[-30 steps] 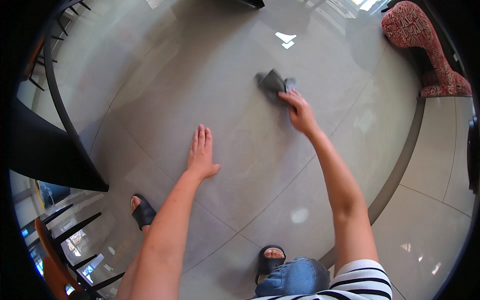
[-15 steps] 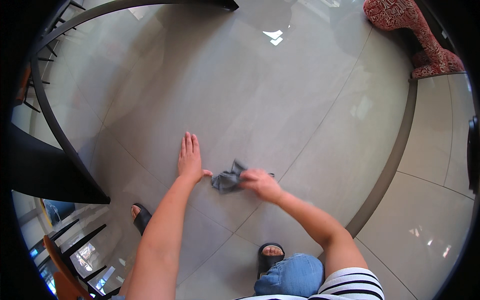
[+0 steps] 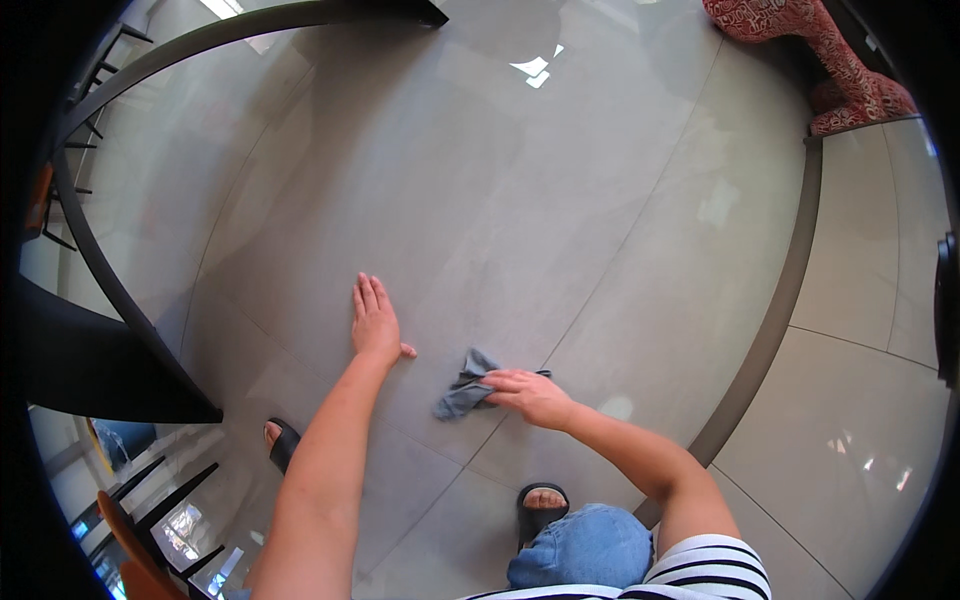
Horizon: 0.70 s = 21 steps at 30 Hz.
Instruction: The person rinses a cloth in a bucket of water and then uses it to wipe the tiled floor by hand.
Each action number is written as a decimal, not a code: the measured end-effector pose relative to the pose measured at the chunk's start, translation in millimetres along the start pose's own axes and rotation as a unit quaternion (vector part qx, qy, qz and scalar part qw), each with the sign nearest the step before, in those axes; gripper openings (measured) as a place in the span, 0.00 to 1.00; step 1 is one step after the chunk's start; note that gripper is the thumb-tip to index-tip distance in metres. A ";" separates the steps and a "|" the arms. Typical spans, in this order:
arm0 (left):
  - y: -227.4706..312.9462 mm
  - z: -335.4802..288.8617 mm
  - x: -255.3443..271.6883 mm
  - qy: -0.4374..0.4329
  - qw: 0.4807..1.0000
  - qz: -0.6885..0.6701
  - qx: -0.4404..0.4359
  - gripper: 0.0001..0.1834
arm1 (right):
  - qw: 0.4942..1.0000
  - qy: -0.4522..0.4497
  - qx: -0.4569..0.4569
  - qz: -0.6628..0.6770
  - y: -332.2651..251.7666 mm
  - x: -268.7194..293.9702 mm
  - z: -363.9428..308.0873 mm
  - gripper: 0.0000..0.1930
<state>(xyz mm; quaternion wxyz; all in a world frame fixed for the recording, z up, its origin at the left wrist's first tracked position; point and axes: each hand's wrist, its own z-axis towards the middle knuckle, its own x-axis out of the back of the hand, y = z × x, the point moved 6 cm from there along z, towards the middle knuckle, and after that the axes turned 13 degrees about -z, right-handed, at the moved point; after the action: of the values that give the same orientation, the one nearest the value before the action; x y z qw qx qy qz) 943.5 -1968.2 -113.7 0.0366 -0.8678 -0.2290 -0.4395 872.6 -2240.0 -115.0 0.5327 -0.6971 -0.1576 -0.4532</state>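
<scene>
A crumpled grey cloth point(image 3: 466, 388) lies on the grey tiled floor point(image 3: 480, 220). My right hand point(image 3: 535, 397) is on its right side, with the fingers pressed together over the bunched fabric. Part of the cloth is hidden under those fingers, and a small dark corner sticks out beyond them. To the left, my left hand point(image 3: 376, 320) rests flat on the tiles with fingers stretched forward and the thumb out to the side. It holds nothing and is a short way from the cloth.
A black curved frame point(image 3: 110, 270) stands at the left, with an orange-backed chair point(image 3: 128, 535) below it. A brown strip point(image 3: 765, 350) borders the floor at the right. The far right corner has a red patterned figure point(image 3: 835, 60). My sandalled feet point(image 3: 543, 505) are close behind my hands.
My right hand and the cloth have moved slightly back toward me, and the cloth's folds have shifted. My left hand stays flat on the floor. The whole view has shifted a little.
</scene>
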 end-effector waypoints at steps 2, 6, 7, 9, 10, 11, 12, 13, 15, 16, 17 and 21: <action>-0.5 0.1 2.8 -0.004 1.000 0.013 0.014 0.81 | 0.991 0.099 -0.076 0.040 33.1 25.5 -9.1 0.22; 4.2 -0.1 7.6 -0.009 0.999 0.008 0.040 0.79 | 0.924 0.305 -0.215 -0.089 145.7 116.5 32.4 0.27; 10.8 2.7 9.6 -0.012 0.999 0.000 0.048 0.79 | 0.907 0.310 -0.262 -0.112 172.2 126.8 47.9 0.26; 42.8 5.5 15.2 0.019 0.997 0.003 -0.070 0.77 | 0.874 0.295 -0.343 -0.175 196.2 146.5 81.1 0.26; 67.4 5.8 13.0 0.029 0.990 0.002 -0.136 0.77 | 0.858 0.303 -0.361 -0.203 209.1 151.4 89.8 0.26; 74.2 5.6 9.2 0.017 0.992 0.001 -0.129 0.76 | 0.870 0.300 -0.333 -0.206 204.0 144.1 103.3 0.24; 85.1 7.9 5.5 0.005 0.992 0.000 -0.124 0.76 | 0.887 0.301 -0.279 -0.210 195.5 138.6 109.7 0.21; 84.5 9.5 3.3 -0.006 0.994 0.001 -0.112 0.76 | 0.911 0.296 -0.230 -0.173 177.0 120.6 114.8 0.22; 70.5 8.5 0.2 0.006 0.993 -0.022 -0.120 0.76 | 0.950 0.226 -0.155 -0.150 131.7 81.6 109.0 0.27; 62.3 8.6 0.1 0.015 0.992 -0.033 -0.124 0.77 | 0.962 0.195 -0.122 -0.146 105.5 60.1 97.2 0.28; 59.1 9.7 -2.9 0.024 0.991 -0.025 -0.130 0.77 | 0.973 0.154 -0.103 -0.136 81.1 37.8 78.7 0.28; 60.2 13.2 -14.8 0.034 0.990 -0.012 -0.139 0.80 | 0.998 0.023 -0.032 -0.050 10.7 5.5 7.0 0.24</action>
<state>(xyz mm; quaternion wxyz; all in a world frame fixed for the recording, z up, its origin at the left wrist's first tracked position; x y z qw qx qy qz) 971.7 -2023.8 -125.0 -0.0822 -0.8460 -0.1746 -0.4971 886.4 -2239.3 -117.3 0.4903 -0.6945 -0.1649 -0.5000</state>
